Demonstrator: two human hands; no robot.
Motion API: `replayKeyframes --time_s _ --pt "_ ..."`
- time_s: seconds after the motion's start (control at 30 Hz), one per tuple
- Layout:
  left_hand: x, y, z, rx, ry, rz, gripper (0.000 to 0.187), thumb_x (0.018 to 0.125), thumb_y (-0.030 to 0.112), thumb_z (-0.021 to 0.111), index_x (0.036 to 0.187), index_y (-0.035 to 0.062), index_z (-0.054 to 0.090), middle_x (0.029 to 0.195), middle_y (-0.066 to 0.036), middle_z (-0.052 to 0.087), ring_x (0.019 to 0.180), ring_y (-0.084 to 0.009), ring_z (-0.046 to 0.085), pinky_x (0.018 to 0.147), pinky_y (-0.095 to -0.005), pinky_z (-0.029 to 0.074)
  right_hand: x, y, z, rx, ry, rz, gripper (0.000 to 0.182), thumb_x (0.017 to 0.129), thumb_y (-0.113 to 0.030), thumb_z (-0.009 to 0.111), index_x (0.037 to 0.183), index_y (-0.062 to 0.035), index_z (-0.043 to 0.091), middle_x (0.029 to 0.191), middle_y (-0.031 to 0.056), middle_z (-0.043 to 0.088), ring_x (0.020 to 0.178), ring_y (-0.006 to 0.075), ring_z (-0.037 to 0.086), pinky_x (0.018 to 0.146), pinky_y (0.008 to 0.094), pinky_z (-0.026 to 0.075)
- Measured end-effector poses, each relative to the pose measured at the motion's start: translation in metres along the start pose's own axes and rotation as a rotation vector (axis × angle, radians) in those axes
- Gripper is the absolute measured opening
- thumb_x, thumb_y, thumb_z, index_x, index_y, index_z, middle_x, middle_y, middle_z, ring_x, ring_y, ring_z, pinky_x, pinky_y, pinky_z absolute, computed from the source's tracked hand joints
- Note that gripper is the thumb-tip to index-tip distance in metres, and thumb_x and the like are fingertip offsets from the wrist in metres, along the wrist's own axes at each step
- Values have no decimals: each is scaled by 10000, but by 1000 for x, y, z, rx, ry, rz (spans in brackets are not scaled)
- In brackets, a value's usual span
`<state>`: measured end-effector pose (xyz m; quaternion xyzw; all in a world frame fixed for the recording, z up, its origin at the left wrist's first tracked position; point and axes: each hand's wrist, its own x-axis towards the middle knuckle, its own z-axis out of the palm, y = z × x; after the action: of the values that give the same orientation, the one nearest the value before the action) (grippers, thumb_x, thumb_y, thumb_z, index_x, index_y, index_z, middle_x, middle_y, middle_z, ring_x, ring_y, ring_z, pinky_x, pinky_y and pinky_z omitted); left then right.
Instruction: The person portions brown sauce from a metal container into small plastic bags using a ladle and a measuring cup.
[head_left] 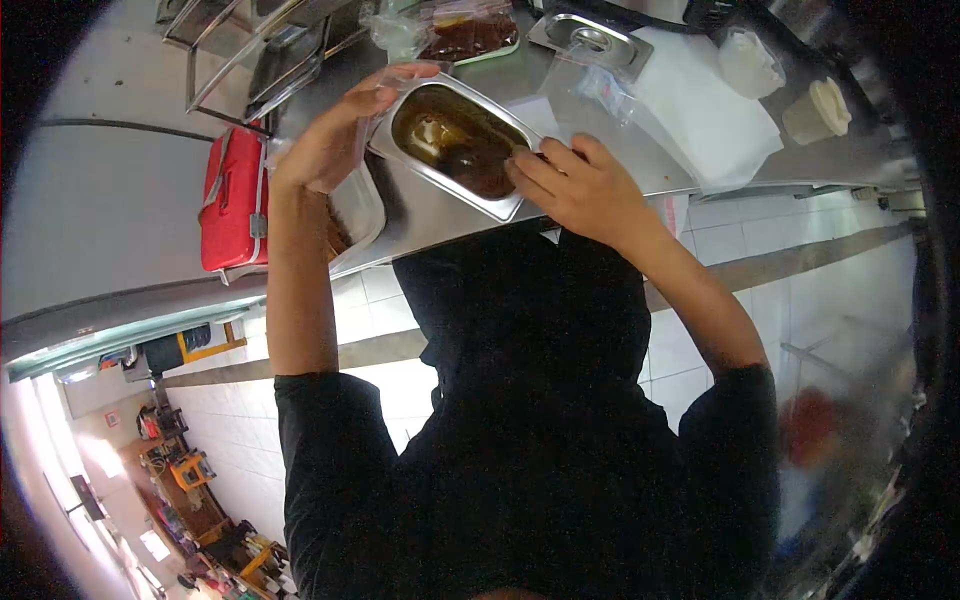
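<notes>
A small rectangular steel food pan (480, 195) is held tilted above the steel counter, with dark, oily brown liquid (450, 135) inside. My left hand (335, 130) grips its left end, fingers along the far rim; clear plastic shows around that hand. At the opposite end, my right hand (580, 185) has its fingers bent over the rim, fingertips at the pan's inner side. Beneath my left hand, a clear plastic tub (370, 215) with brown contents is partly hidden by my wrist.
A steel pan lid (615, 45) and a clear plastic bag (590, 85) lie beyond. White sheeting (705, 110) and two pale cups (815, 112) are at right. A red case (235, 205) and wire rack (215, 85) stand left. A bagged reddish-brown food pack (470, 38) lies behind.
</notes>
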<state>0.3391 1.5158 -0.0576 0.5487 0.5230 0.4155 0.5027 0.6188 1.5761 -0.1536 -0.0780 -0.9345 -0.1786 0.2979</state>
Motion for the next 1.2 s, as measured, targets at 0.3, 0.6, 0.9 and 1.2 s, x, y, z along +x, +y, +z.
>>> replayKeyframes --time_s 0.3,0.6,0.9,1.2 --pt "4 -7 0 -47 -7 -21 586 816 430 594 1303 105 599 1332 -80 556 1294 -231 427 1123 -344 227 3 -15 -36 -69 -242 230 290 818 -168 587 1084 -103 684 1001 -15 603 927 150 545 776 332 398" --pt "-9 -11 -5 -192 46 -4 579 865 430 577 1326 80 578 1317 -88 570 1240 -207 495 1078 -315 334 11 -20 -28 279 -341 545 208 835 -152 652 1031 -137 717 861 41 643 725 207 649 670 347 485" --pt "-39 -43 -28 -579 154 -4 509 904 330 568 1321 39 566 1271 -68 596 1156 -175 535 1002 -298 405 1 7 -31 831 -172 892 174 872 -226 666 984 -106 723 923 119 708 808 294 683 704 372 534" --pt "-55 -46 -28 -524 240 56 706 818 368 697 1360 -34 490 1298 -147 587 1148 -232 570 987 -319 441 3 21 -19 974 -104 927 185 872 -198 702 1012 -78 713 913 109 725 787 218 689 655 312 511"
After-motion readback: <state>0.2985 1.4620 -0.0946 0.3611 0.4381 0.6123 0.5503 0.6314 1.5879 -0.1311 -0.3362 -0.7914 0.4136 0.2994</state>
